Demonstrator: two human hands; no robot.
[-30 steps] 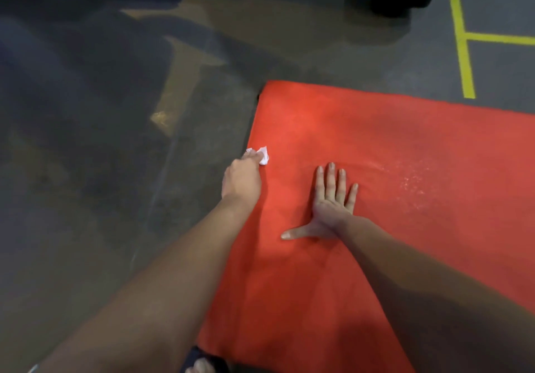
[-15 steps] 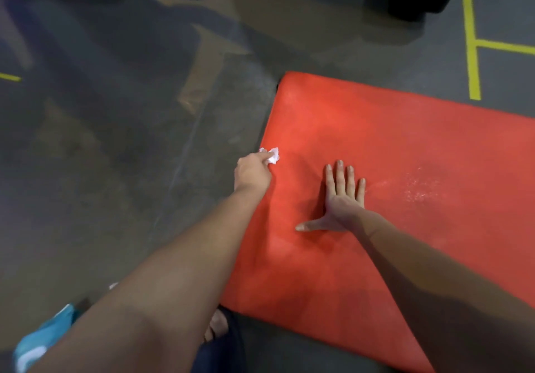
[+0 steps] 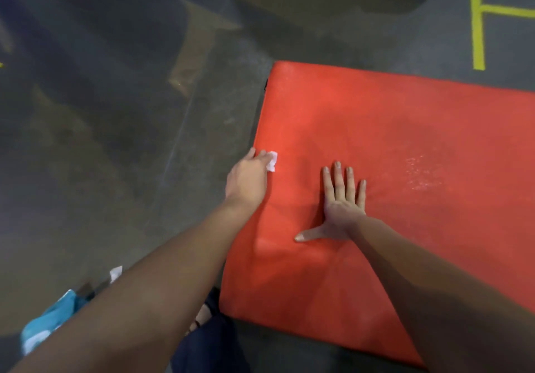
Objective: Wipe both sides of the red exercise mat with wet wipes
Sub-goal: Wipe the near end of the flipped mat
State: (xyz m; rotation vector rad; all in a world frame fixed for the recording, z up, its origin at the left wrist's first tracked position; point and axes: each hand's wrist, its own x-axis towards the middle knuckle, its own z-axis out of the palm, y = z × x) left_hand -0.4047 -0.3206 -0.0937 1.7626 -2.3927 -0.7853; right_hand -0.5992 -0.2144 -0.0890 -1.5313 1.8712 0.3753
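The red exercise mat [image 3: 376, 129] lies flat on the grey floor, filling the right half of the view. My left hand [image 3: 247, 177] is at the mat's left edge and holds a small crumpled white wet wipe [image 3: 271, 162] against the surface; only a bit of the wipe shows past the fingers. My right hand [image 3: 341, 202] lies flat on the mat with fingers straight and spread, thumb out to the left. A patch of pale specks [image 3: 419, 173] marks the mat to the right of that hand.
A blue and white wipes pack [image 3: 43, 323] sits on the floor at the lower left, partly behind my left forearm. Yellow floor lines [image 3: 477, 19] run at the upper right. My dark trouser leg [image 3: 211, 343] is at the mat's near corner.
The view has shifted so more of the mat's near edge and the blue pack show. My left hand with the wipe stays at the left edge; my right hand stays pressed flat.
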